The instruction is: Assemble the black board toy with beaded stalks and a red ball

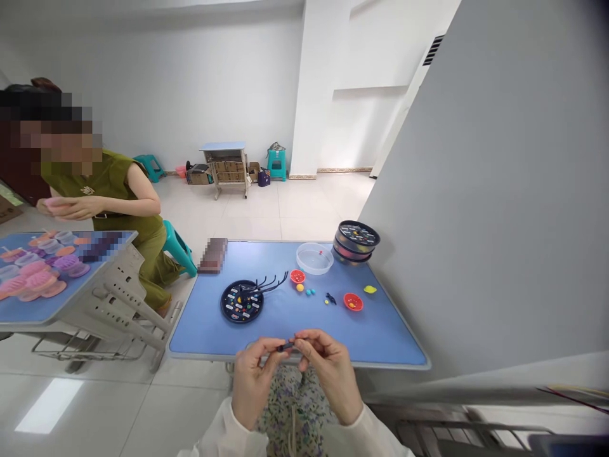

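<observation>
Just above the table's front edge, my left hand (254,378) and my right hand (333,374) pinch a short dark rod-like piece (286,346) from either side. Its exact kind is too small to make out. Beyond my left hand lies a round black base (238,312) printed with planets, with several curved black arms (271,284) fanning out from its centre. Past my right hand are a red bowl-shaped half shell (353,304), a second red half shell (297,277), an orange ball (299,288), small teal balls (310,292) and a small black part (331,298).
A clear round tray (314,259) and a stack of black-rimmed discs (356,244) stand at the back of the blue table (209,339). A yellow piece (370,289) lies near the right edge. At left, a person (109,184) handles something pink beside another table.
</observation>
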Action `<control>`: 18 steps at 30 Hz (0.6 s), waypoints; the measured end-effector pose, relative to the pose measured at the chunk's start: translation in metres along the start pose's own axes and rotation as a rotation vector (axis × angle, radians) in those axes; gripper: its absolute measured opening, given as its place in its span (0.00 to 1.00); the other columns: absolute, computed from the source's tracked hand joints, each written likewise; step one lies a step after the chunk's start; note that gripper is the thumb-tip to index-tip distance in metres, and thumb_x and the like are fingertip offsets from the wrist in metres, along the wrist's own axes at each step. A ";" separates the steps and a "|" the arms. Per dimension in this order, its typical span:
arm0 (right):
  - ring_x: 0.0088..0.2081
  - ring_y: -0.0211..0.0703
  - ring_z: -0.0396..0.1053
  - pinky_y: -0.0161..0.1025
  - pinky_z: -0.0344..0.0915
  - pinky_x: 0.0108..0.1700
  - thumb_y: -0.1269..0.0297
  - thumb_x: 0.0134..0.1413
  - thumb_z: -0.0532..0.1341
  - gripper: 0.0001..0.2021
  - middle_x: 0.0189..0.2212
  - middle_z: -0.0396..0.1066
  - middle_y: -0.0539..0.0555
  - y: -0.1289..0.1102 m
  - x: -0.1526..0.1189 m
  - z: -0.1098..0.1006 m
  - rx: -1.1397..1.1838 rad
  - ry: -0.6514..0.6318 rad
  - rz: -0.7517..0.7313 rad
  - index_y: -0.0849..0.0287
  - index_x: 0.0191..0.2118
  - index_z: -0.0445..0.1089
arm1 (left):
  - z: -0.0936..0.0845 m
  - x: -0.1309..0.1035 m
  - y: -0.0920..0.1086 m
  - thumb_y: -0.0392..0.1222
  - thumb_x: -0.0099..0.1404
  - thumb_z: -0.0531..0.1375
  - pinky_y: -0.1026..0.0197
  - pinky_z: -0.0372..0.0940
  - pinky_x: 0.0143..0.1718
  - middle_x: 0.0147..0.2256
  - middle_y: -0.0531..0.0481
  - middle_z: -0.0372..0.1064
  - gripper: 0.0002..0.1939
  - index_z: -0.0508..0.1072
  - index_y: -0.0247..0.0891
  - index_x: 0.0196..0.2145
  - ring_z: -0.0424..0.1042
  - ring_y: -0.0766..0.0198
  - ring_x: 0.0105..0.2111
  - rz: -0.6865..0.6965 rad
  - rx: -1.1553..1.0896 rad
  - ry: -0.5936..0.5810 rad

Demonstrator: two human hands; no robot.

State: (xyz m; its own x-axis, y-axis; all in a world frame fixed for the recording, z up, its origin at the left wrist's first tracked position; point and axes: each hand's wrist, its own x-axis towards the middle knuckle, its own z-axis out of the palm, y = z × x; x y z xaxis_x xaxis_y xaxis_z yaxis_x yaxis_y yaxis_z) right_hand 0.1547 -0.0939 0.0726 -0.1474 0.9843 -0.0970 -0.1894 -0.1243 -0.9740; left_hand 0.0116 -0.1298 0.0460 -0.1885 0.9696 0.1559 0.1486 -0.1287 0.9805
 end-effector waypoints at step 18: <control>0.22 0.40 0.71 0.36 0.68 0.27 0.53 0.51 0.62 0.13 0.27 0.75 0.53 0.010 0.032 0.016 -0.333 -0.077 -0.326 0.59 0.33 0.74 | -0.022 0.015 -0.010 0.45 0.59 0.61 0.60 0.69 0.39 0.33 0.45 0.78 0.12 0.75 0.36 0.39 0.77 0.58 0.35 -0.045 0.030 0.061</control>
State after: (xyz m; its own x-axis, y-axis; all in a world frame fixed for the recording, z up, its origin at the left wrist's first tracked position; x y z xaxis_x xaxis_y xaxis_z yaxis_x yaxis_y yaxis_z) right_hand 0.1327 -0.0656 0.0630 -0.2061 0.9517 0.2276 0.0820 0.2486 -0.9651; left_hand -0.0140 -0.1183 0.0408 -0.2545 0.9596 0.1198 0.1676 -0.0782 0.9827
